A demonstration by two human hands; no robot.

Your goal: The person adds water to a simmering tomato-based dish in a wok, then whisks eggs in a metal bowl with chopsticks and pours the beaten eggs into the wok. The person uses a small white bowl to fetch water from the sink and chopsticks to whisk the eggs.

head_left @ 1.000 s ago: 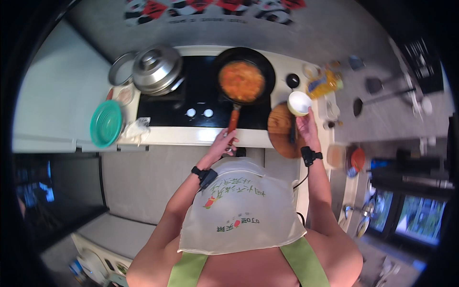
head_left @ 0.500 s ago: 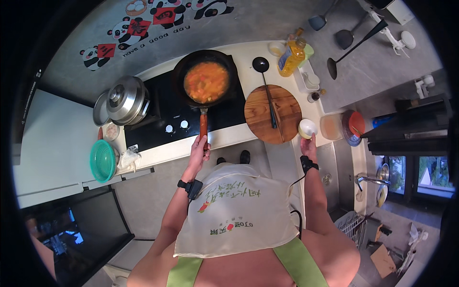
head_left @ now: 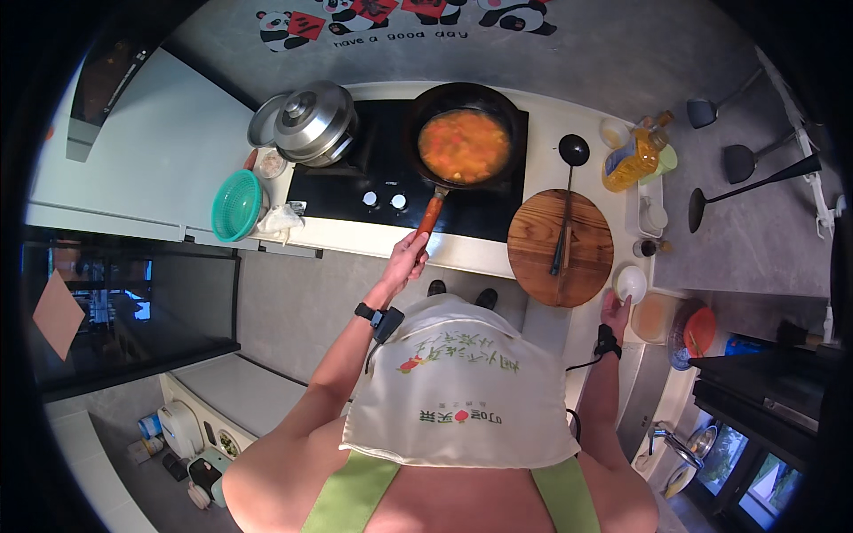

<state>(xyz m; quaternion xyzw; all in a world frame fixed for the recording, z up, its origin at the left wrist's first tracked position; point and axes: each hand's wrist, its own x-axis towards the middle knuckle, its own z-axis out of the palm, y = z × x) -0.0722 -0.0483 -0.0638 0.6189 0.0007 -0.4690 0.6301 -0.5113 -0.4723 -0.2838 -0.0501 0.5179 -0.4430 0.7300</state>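
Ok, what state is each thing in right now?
Left hand, closed around the pan handle.
Right hand, touching the bowl.
Bowl, held or set down, can't tell.
Pan, on the stove, holding orange food.
Pot, lid on.
Ladle, lying across the board.
Oil bottle, upright.
Knobs, setting too small to tell.

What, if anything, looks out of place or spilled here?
I see no spill around the pan. Slightly untidy: the black ladle lies partly across the round wooden board, its scoop sticking out past the far edge.
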